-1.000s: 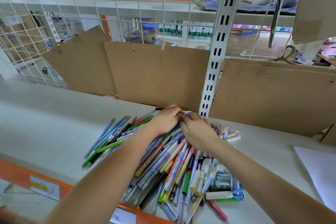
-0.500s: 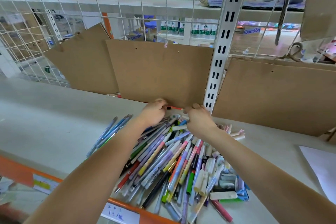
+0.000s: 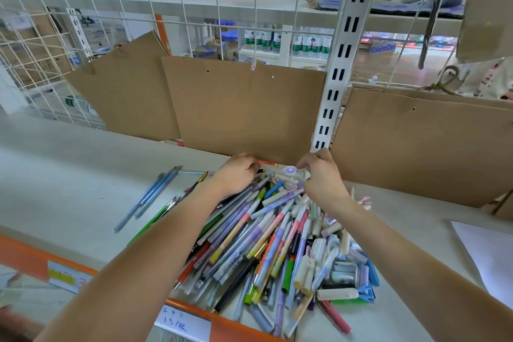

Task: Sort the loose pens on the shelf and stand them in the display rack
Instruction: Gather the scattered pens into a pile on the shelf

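Sorting barely begun; no rack in view.
Left hand and right hand pinch 1 pale pen at 12 o'clock of pile.

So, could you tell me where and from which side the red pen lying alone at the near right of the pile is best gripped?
Grip the red pen at mid-barrel, coming from above with fingers across its width. It lies flat on the shelf, angled, with its right side free of the pen pile, so a pinch there should lift it cleanly.
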